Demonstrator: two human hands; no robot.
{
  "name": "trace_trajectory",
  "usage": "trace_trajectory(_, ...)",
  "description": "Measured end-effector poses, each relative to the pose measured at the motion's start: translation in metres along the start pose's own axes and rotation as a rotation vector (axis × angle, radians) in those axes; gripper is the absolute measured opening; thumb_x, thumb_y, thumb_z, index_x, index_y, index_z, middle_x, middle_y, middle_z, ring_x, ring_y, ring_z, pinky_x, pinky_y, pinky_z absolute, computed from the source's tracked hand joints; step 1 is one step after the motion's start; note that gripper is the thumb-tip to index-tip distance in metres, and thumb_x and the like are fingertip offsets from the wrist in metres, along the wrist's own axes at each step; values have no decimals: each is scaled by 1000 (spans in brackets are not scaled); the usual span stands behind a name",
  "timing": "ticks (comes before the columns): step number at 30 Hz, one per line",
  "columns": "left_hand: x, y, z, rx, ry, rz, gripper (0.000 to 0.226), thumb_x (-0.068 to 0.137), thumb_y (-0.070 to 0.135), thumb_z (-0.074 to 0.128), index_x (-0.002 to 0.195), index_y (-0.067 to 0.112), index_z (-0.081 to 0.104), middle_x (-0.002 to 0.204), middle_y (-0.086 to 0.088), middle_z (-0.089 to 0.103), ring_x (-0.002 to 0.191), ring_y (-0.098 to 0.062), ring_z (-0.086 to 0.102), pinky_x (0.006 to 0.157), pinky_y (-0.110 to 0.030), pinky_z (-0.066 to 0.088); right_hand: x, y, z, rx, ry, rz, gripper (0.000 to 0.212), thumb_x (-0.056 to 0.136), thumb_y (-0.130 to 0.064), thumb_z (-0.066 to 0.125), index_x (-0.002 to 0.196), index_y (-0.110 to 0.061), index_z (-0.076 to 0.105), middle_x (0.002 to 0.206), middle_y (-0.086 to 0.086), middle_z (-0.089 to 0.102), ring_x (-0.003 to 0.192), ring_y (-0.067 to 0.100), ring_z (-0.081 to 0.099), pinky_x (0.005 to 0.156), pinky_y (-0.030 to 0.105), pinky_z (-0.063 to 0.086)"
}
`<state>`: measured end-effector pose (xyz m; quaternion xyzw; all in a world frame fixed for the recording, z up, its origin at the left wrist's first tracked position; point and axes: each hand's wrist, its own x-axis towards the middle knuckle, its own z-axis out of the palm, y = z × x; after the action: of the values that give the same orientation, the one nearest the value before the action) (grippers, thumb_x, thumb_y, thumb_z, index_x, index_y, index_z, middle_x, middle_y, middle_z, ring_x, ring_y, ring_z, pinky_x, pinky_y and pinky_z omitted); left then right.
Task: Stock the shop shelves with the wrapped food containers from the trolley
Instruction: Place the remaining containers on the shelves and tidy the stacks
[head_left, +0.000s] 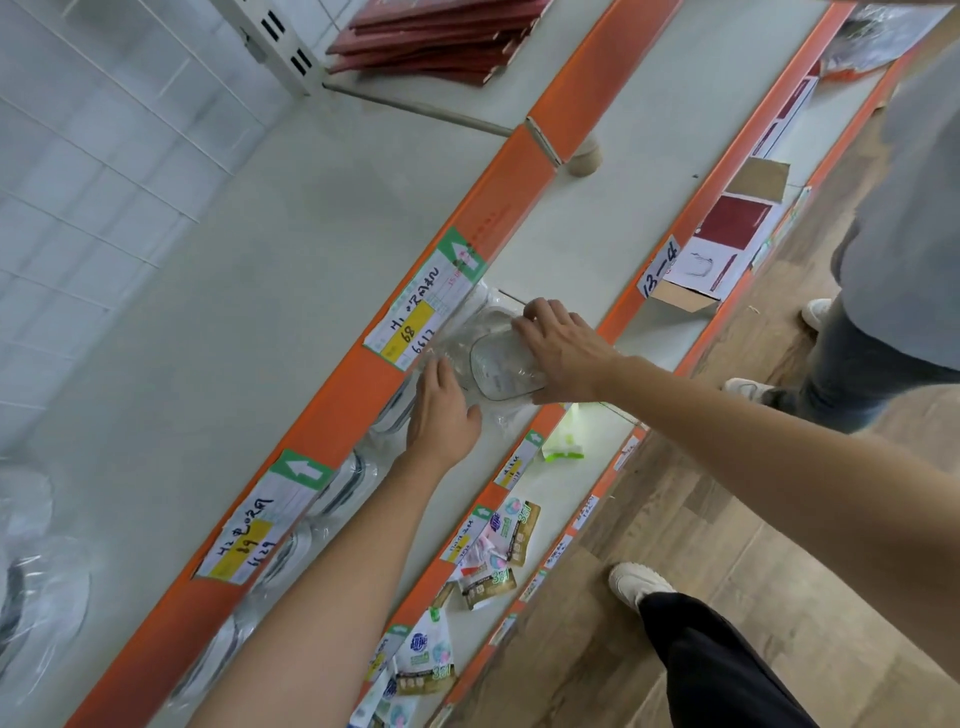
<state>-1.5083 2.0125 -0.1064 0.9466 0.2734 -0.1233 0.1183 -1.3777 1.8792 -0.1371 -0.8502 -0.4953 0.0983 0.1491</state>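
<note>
Both hands on one wrapped food container (501, 364), which lies on the second shelf (571, 244) just under the orange edge of the top shelf (291, 291). Left hand (441, 413): grip spread, fingers straight, flat against the near end of the wrapping. Right hand (561, 348): fingers curled over the far side of the container, thumb along its edge, pinching it through the clear film. More wrapped containers (337, 493) stand in a row on the same shelf, toward the lower left, partly hidden by the orange edge. Price labels (410, 325) with handwriting hang on that edge. Small sachets (514, 535) lie on a lower shelf. Red flat boxes (441, 36) rest on the top shelf. Another person (893, 249) stands at right on the wooden floor.
</note>
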Motion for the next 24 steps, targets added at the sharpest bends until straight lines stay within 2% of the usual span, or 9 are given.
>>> trace_trajectory(5, 32, 18, -1, 68, -171, 53, 103, 86, 27, 66, 148, 2, -12, 156, -16, -20, 145, -28, -16, 118, -39, -2, -26, 16, 19, 132, 50, 114, 88, 63, -37, 78, 133, -1, 38, 134, 16, 37, 119, 33, 40, 95, 42, 38)
trace_trajectory(7, 42, 23, -2, 59, -244, 14, 115, 79, 29, 72, 147, 5, -16, 153, -18, -26, 143, -29, -21, 117, -42, -6, -35, 23, 24, 153, 78, 143, 88, 62, -37, 79, 132, -1, 40, 133, 16, 39, 118, 34, 42, 94, 42, 38)
trace_trajectory(10, 53, 24, 3, 102, -306, 13, 120, 75, 23, 74, 147, 7, -19, 152, -19, -28, 142, -31, -24, 116, -44, -8, -41, 27, 26, 188, 101, 157, 86, 63, -38, 79, 131, -2, 40, 132, 13, 39, 120, 32, 40, 95, 39, 35)
trace_trajectory(13, 55, 19, 11, 209, -214, 47, 111, 78, 23, 72, 149, 7, -12, 154, -23, -11, 144, -37, -8, 117, -49, -1, -39, 28, 27, 201, 103, 158, 84, 65, -38, 79, 130, -4, 39, 132, 11, 38, 120, 30, 39, 94, 38, 35)
trace_trajectory(15, 52, 12, 19, 219, -74, 72, 101, 80, 30, 70, 149, 7, 0, 150, -21, 10, 140, -39, 13, 116, -51, 11, -37, 29, 29, 207, 98, 161, 84, 65, -39, 80, 130, -3, 39, 132, 12, 38, 119, 31, 39, 93, 39, 37)
trace_trajectory(17, 47, 8, 25, 206, 27, 97, 94, 83, 37, 67, 149, 7, 7, 144, -20, 20, 132, -38, 27, 112, -48, 22, -37, 29, 31, 215, 91, 172, 87, 65, -39, 81, 131, -2, 38, 133, 13, 37, 121, 31, 38, 94, 41, 38)
trace_trajectory(20, 38, 7, 30, 220, 71, 104, 91, 85, 38, 65, 148, 5, 8, 143, -20, 20, 126, -36, 30, 104, -44, 32, -39, 27, 34, 238, 80, 178, 90, 64, -38, 82, 133, -1, 37, 133, 14, 37, 121, 32, 39, 92, 43, 40)
trace_trajectory(24, 19, 1, 27, 198, 140, 75, 87, 85, 41, 62, 148, 5, 13, 142, -21, 22, 126, -36, 29, 98, -45, 37, -45, 20, 32, 286, 95, 146, 90, 61, -38, 84, 129, 2, 41, 129, 18, 41, 116, 35, 42, 95, 46, 41)
